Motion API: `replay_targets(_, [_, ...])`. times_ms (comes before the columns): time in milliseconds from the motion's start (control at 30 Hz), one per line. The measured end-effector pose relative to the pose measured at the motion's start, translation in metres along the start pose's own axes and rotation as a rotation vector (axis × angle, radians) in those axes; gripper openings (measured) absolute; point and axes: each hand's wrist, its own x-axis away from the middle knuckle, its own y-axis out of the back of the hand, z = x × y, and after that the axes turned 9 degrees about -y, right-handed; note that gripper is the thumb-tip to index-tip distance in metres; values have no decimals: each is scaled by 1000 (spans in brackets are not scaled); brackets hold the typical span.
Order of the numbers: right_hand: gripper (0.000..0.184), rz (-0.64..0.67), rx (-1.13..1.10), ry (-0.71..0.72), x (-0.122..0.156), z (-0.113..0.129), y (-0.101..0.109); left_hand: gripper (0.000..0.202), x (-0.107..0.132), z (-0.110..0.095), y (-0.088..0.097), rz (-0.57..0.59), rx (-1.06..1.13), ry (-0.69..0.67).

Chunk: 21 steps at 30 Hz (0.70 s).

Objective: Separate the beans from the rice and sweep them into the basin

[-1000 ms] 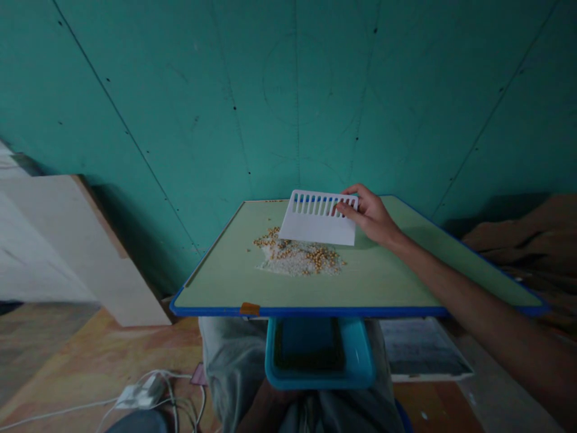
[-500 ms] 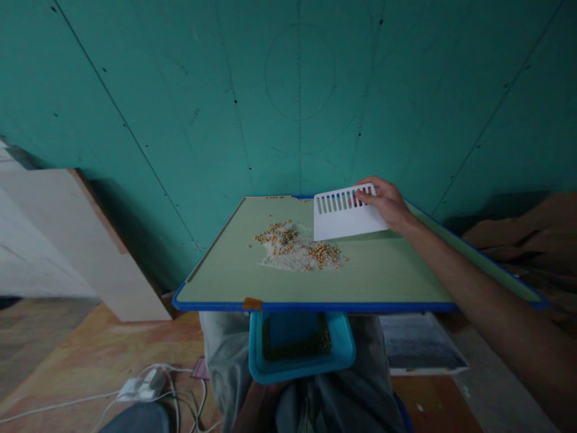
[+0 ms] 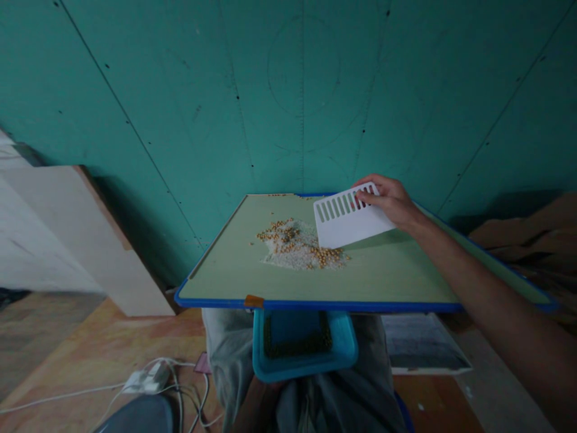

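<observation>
My right hand [image 3: 390,201] holds a white flat scraper [image 3: 347,231] with a row of slots along its upper edge, thumb in front and fingers behind. The scraper tilts, its lower left corner at the right side of a pile of white grains [image 3: 288,258] that look like rice. Round yellow-brown beans [image 3: 327,257] lie mixed in the pile on a pale green board [image 3: 225,276]. Below the board's near edge is a blue plastic tub [image 3: 304,370] with small dark green grains inside. My left hand [image 3: 268,388] is in shadow under the tub, its fingers hidden.
The board has a blue rim [image 3: 360,305] with orange tape [image 3: 253,300] at the front. A green wall [image 3: 288,90] rises behind it. Boards lean at the left [image 3: 81,234]. A power strip [image 3: 148,379] and cables lie on the floor, lower left.
The scraper has tilted, its left end dropping toward the beans on the pile's right side. My right hand still grips it. The view has shifted slightly.
</observation>
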Motion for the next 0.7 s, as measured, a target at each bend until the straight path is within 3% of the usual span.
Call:
replay_targets(300, [29, 92, -96, -51, 7, 7, -8, 35, -2, 2, -4, -19, 34, -3])
replay_targets(700, [25, 95, -176, -71, 10, 2, -21, 33, 0, -4, -7, -22, 31, 3])
